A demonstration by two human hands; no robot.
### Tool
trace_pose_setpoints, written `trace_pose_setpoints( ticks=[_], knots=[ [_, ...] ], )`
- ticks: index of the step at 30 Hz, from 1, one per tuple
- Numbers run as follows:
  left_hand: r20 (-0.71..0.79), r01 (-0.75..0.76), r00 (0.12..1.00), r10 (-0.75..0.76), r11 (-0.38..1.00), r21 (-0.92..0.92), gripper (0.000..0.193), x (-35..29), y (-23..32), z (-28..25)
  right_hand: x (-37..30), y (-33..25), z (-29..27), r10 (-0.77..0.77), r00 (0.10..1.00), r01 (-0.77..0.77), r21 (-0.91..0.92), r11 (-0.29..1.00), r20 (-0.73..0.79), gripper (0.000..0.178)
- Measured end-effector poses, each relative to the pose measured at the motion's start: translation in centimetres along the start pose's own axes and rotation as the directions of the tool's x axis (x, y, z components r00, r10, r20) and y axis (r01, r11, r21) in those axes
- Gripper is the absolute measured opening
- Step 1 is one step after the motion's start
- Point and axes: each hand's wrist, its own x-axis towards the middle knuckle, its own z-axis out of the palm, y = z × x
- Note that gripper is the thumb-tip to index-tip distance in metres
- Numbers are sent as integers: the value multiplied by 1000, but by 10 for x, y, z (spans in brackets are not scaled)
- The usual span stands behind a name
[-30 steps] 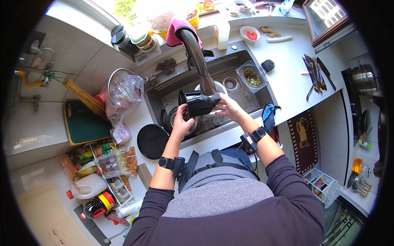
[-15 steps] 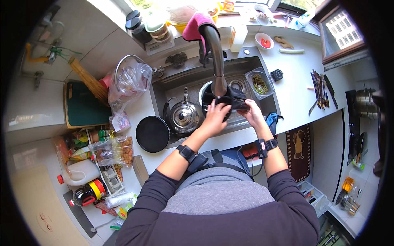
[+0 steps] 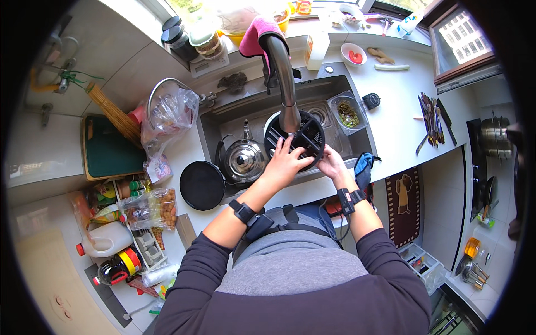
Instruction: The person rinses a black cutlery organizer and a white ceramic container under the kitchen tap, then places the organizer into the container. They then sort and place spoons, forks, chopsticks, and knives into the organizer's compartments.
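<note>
A round black slotted holder (image 3: 314, 137), with ribs or dividers across its open face, is tilted toward me over the sink (image 3: 204, 120). It sits under the end of the curved metal faucet (image 3: 288, 97). My left hand (image 3: 283, 166) has its fingers over the holder's near left rim. At the lower right edge my right hand (image 3: 331, 163) grips it, the fingers partly hidden behind it. A white round rim (image 3: 270, 121) shows behind the holder, mostly covered. Left of it in the sink stands a shiny metal kettle (image 3: 244, 158).
A black round lid or pan (image 3: 202, 185) lies on the counter's left. A clear container of greens (image 3: 347, 114) sits at the sink's right end. Several knives and dark utensils (image 3: 432, 120) lie on the right counter. A pink cloth (image 3: 262, 34) drapes over the faucet.
The black holder has been turned so its slotted face shows, with both hands still on it. My right hand has shifted slightly left and lower. The view has moved a little.
</note>
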Motion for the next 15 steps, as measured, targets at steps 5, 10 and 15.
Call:
trace_pose_setpoints(
  ticks=[5, 10, 15],
  knots=[
    [25, -76, 997, 74, 992, 99, 42, -13, -21, -24, 0, 11, 18, 167, 984, -149, -220, 964, 65, 31],
    [84, -122, 990, 110, 979, 163, 33, -21, -35, -41, 15, 23, 34, 290, 955, -278, -149, 949, 67, 38],
    [80, -114, 991, 103, 983, 143, 27, -21, -43, -48, 25, 36, 45, 278, 956, -264, -135, 955, 93, 25]
  ],
)
